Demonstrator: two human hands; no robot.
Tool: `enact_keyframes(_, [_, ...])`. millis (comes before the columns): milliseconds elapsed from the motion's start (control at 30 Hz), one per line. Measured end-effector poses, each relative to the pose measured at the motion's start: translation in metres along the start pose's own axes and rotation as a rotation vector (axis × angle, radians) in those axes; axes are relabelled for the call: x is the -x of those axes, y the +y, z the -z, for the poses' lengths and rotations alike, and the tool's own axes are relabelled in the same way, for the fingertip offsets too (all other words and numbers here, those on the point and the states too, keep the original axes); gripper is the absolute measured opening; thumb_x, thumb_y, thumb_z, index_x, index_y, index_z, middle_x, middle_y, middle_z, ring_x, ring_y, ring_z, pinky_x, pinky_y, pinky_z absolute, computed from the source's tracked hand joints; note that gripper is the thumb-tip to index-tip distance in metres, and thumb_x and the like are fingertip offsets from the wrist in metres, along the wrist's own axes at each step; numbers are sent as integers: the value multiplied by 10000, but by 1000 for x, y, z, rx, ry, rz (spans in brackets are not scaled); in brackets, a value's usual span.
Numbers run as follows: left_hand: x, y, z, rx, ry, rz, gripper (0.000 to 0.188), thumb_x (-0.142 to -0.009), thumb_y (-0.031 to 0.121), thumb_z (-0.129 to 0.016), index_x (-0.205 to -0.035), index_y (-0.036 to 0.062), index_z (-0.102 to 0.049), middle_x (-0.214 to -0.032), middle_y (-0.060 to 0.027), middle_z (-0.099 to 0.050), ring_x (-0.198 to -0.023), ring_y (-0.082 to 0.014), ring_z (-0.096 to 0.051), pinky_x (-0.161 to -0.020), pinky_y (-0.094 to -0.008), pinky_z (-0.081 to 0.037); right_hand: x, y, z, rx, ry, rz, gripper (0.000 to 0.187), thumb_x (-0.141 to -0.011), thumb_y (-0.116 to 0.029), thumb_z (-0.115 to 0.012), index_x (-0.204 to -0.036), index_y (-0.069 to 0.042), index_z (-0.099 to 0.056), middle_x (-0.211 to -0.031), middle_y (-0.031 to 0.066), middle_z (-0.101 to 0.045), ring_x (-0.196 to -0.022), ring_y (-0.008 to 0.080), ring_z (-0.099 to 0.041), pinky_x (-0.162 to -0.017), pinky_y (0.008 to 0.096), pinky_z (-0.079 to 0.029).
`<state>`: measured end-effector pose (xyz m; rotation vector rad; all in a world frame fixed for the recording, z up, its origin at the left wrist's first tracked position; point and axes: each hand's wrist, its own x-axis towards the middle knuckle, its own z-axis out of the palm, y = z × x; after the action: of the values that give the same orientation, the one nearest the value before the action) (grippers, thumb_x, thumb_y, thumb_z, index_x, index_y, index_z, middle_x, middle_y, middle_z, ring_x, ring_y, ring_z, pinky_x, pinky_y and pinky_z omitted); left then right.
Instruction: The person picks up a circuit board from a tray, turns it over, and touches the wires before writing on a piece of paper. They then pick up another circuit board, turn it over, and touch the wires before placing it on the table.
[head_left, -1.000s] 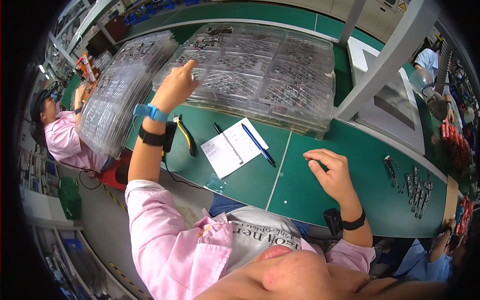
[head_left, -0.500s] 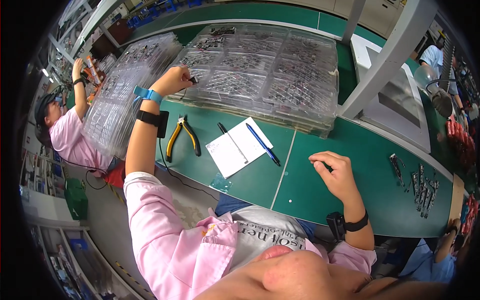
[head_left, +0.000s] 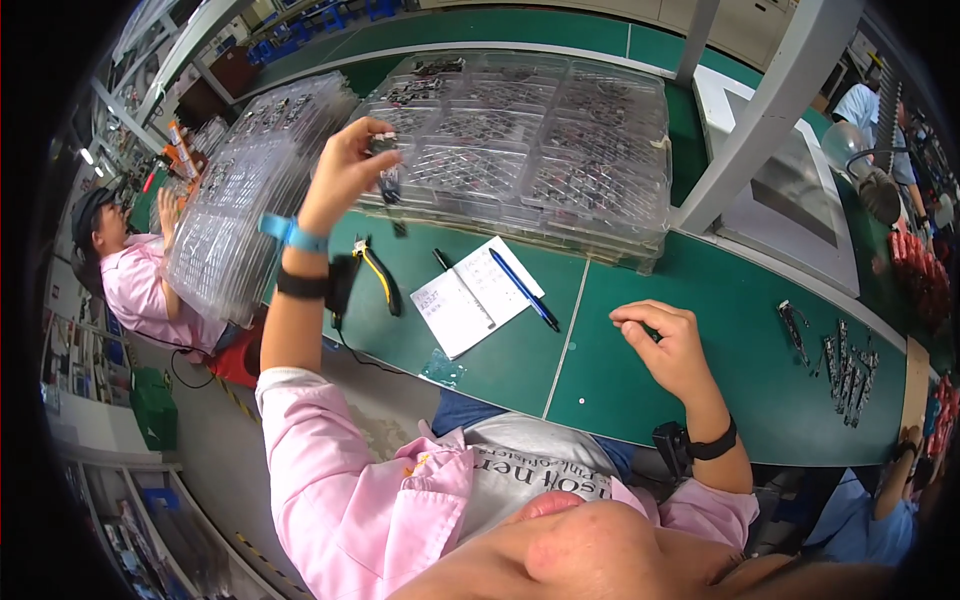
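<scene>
A small dark electronic part point(head_left: 390, 186) with a thin dangling end hangs from the fingers of my left hand point(head_left: 350, 168), raised in front of the clear plastic compartment trays point(head_left: 470, 190). The part's exact kind is hard to make out. Those stacked trays hold many small parts in their compartments. My right hand point(head_left: 668, 345) rests over the green table point(head_left: 510, 380), its fingers curved and the thumb apart, with nothing seen between them. Left of it lies a small white notepad point(head_left: 450, 315) with a blue pen point(head_left: 522, 290) and a black pen point(head_left: 443, 260) across it.
Pliers point(head_left: 380, 280) with yellow and black handles lie partly behind my left wrist. More stacked trays point(head_left: 235, 200) lean at the left, beside a co-worker in pink point(head_left: 140, 280). Several dark strip-like parts point(head_left: 848, 375) lie at the right. A grey metal post point(head_left: 770, 120) rises beyond.
My left hand has risen from the tray's near edge and turned, bringing the dark part into fuller view. My right hand has barely moved. The co-worker's raised arm has come down.
</scene>
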<state>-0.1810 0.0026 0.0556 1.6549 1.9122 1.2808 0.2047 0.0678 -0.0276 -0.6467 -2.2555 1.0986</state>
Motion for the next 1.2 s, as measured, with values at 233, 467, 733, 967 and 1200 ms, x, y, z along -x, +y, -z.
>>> enact_keyframes(233, [74,74,-134,950,-286,135,247,-725,-70,-579,-874,13,-401,-837,-112,-540,-686,-194,-600,-550,-246,-520,-14,-31,-36,-533,265,50,289,-781,-93,-567,-1035,36,-513,-991,144,-565,-731,210,-596,-644,289,-488])
enact_keyframes(467, [71,66,-169,1124,-391,129,288,-742,-73,-560,-985,-18,-415,-936,-159,-557,-785,-232,-607,-709,-291,-504,-4,6,-6,-1051,168,-185,220,-787,-39,-539,-976,67,-504,-916,172,-578,-766,259,-608,-649,341,-530])
enact_keyframes(733, [72,47,-167,1157,-451,136,359,-730,-38,-592,-1047,-29,-424,-917,-183,-570,-792,-265,-612,-708,-314,-508,1,3,-4,-1268,234,-198,197,-848,-76,-452,-968,73,-497,-865,154,-592,-713,286,-625,-628,321,-526])
enact_keyframes(967, [69,48,-166,1224,-467,221,368,-714,-14,-621,-1026,-31,-427,-880,-189,-576,-773,-277,-616,-682,-318,-522,1,11,-2,-1329,202,-222,229,-878,-115,-413,-968,75,-504,-857,149,-591,-730,307,-621,-648,339,-519])
enact_keyframes(1200, [68,46,-166,1252,-479,232,373,-708,-10,-629,-1021,-36,-427,-887,-193,-574,-771,-282,-616,-679,-323,-522,1,11,-3,-1370,192,-199,238,-882,-113,-405,-972,83,-504,-864,153,-591,-739,319,-618,-660,351,-518])
